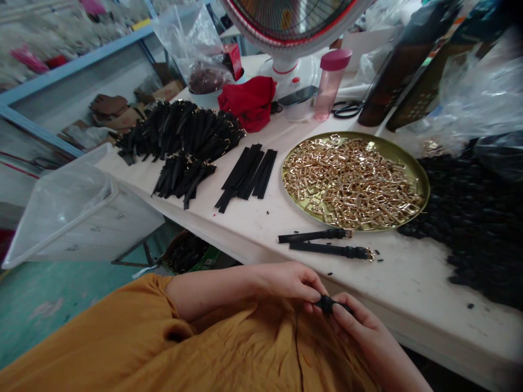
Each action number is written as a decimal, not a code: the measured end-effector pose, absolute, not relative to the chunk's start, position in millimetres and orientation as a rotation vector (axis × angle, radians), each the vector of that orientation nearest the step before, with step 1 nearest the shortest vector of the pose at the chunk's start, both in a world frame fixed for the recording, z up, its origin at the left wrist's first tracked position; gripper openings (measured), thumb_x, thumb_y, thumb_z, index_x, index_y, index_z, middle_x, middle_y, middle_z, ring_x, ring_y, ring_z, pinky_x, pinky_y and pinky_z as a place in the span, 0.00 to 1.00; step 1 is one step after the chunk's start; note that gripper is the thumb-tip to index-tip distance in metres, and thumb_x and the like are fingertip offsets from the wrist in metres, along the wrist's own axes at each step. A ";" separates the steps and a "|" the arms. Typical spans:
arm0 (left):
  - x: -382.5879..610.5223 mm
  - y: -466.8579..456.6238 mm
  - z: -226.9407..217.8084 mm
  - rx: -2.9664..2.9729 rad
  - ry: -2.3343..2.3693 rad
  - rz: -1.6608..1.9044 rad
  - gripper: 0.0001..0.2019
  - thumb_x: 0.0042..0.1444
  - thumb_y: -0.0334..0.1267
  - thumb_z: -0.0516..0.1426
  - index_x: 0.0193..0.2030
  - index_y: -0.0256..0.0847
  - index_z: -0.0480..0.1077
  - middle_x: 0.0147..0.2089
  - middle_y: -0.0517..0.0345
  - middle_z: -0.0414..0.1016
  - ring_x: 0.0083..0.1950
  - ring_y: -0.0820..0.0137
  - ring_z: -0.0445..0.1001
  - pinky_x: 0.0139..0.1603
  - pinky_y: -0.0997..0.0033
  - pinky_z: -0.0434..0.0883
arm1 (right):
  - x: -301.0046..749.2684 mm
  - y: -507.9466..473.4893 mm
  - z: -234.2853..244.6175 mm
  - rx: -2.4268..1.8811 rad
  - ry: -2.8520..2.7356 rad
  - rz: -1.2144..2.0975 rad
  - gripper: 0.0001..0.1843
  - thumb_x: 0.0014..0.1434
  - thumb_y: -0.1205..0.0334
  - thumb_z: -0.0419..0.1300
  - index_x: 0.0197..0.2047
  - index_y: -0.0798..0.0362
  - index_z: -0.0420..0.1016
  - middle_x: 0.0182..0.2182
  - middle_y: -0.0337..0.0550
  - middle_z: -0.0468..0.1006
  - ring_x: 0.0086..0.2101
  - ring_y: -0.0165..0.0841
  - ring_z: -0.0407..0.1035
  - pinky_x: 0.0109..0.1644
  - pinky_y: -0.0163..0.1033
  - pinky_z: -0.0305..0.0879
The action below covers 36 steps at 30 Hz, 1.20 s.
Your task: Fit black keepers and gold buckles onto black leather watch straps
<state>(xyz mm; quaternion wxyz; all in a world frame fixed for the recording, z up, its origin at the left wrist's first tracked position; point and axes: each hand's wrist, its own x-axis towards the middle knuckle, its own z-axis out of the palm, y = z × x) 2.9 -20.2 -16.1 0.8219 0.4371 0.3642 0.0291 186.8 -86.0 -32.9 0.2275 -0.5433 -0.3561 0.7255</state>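
My left hand [292, 280] and my right hand [359, 326] meet over my lap, below the table's front edge. Both pinch a small black strap piece [326, 304] between their fingertips. On the table just beyond lie two finished black straps [322, 243] with gold buckles at their right ends. Behind them stands a round gold tray [423, 188] filled with several gold metal buckles [351, 182]. Flat black strips [247, 174] lie left of the tray.
Heaps of black straps [183, 136] cover the table's left part, and a dark pile [478, 218] fills the right. A red cloth [249, 100], a fan base [292, 81], a pink bottle [330, 81] and scissors [347, 109] stand behind. A clear plastic bag [69, 207] hangs at the left edge.
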 end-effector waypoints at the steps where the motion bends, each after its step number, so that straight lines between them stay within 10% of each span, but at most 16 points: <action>1: 2.5 -22.0 -17.0 0.894 0.758 0.080 0.07 0.51 0.27 0.52 0.35 0.35 0.70 0.27 0.64 0.70 0.27 0.81 0.68 0.34 0.79 0.67 | 186.1 -86.0 -30.5 -1.488 -0.953 2.019 0.20 0.48 0.42 0.58 0.28 0.52 0.67 0.17 0.32 0.62 0.19 0.25 0.52 0.24 0.32 0.49; 22: 1.4 -31.7 12.4 2.005 0.983 -0.041 0.14 0.54 0.36 0.49 0.46 0.41 0.69 0.43 0.54 0.74 0.44 0.66 0.71 0.44 0.71 0.65 | 172.0 -92.8 -42.4 -1.598 -1.215 1.642 0.17 0.47 0.46 0.59 0.32 0.52 0.74 0.22 0.39 0.71 0.25 0.32 0.64 0.27 0.35 0.58; 36: -7.5 -19.2 -3.7 1.516 0.856 -0.087 0.10 0.51 0.33 0.54 0.41 0.35 0.68 0.32 0.60 0.73 0.33 0.76 0.70 0.33 0.80 0.64 | 171.9 -95.4 -39.5 -1.578 -1.151 1.814 0.20 0.52 0.42 0.54 0.30 0.52 0.71 0.18 0.34 0.61 0.21 0.28 0.55 0.24 0.33 0.51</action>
